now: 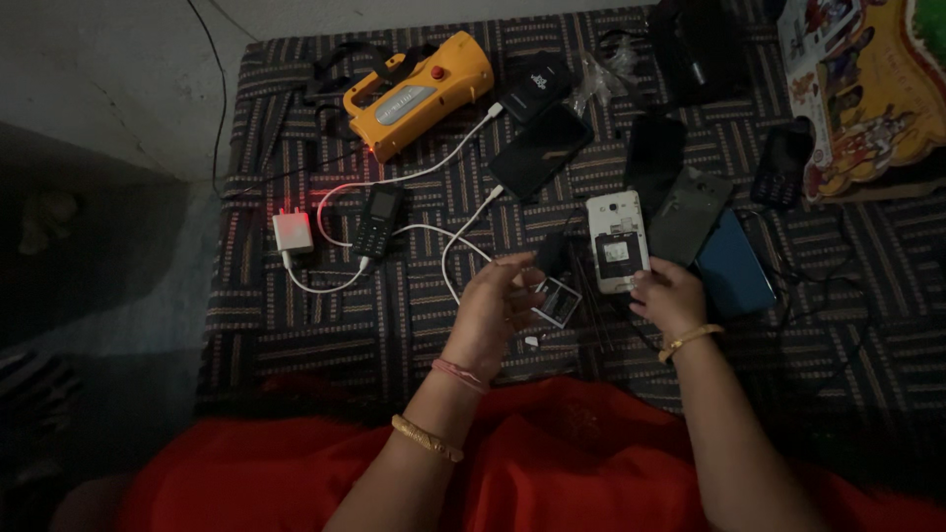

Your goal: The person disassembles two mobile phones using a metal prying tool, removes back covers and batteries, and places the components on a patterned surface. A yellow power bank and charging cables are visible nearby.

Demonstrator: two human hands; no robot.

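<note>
The right hand (668, 296) gripped the lower end of an opened white phone (616, 240) near the middle of the patterned mat (296, 335). The left hand (496, 300) held a small dark battery (550, 254) in narrowed fingertips just beside it.

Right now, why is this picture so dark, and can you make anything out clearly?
Head view: dim overall, edges sinking into shadow, brightest at the centre where the white phone by the right hand stands out; the yellow torch and white charger read clearly; the left hand looks slightly blurred; dark phones barely separate from the cloth.
</note>
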